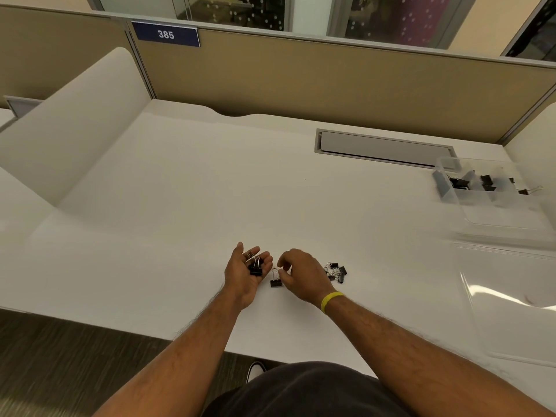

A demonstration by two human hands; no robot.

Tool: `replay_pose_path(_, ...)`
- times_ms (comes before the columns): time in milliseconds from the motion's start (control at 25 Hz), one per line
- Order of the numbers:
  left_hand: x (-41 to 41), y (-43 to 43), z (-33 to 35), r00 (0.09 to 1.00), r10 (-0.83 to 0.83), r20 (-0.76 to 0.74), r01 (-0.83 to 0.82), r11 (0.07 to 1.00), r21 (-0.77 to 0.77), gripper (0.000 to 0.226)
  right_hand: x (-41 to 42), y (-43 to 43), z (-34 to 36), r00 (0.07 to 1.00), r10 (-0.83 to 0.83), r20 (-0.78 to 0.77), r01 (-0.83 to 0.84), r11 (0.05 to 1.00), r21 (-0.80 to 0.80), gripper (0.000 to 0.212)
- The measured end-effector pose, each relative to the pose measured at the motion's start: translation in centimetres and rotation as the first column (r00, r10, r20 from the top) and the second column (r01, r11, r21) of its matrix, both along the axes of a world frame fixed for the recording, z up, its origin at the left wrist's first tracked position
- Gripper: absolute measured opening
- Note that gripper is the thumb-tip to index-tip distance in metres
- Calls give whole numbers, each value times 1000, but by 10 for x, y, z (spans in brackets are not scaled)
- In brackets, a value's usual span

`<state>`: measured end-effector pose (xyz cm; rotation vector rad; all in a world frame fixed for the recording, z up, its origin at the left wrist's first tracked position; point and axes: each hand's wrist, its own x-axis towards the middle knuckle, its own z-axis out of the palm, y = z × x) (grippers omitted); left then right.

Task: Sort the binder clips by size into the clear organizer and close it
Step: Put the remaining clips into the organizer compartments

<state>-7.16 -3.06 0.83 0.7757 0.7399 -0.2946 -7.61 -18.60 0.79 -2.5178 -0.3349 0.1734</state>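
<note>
The blurred clear organizer (508, 216) runs off the right edge; sizes of its clips (486, 182) are indistinct.

left hand (244, 275) palm-up, right hand (302, 276) palm-down

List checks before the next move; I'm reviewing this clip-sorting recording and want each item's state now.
1. Left hand carries clips on its upturned palm: ok.
2. Right hand has a grip on the single clip on the desk: cannot tell.
3. Loose pile lies beside the right hand: ok.
4. Organizer is open, lid lying flat: ok.
5. Clips inside sorted by size: cannot tell, blurred.
</note>
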Motion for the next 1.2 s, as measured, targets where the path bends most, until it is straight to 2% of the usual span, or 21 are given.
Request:
replay_pose_path(120, 0, 1, -1, 1000, 2, -1, -2, 1000, 8, 47, -6, 2, -7, 991, -25, -128, 14, 996, -90, 27)
replay_pose_path(240, -1, 1, -3, 1000, 1, 1, -1, 1000, 11, 47, -10, 8, -9, 987, -37, -159, 17, 992, -123, 36)
replay_pose_path(480, 1, 1, -3, 1000, -4, -11, 4, 1000, 25, 48, -9, 12, -10, 985, -49, -164, 22, 986, -163, 18)
replay_pose_path(680, 3, 2, -3, 1000, -15, -17, 16, 999, 38, 48, -11, 10, -7, 983, -69, -169, 34, 979, -203, 20)
replay_pose_path(920, 2, 2, -8, 998, -45, -31, 47, 998, 50, 50, -12, 6, -10, 984, -107, -144, 95, 992, -86, 17)
replay_pose_path(1200, 4, -4, -6, 985, -171, -27, 173, 983, 69, 51, -6, 16, -1, 997, -38, 66, 33, 996, 86, 12)
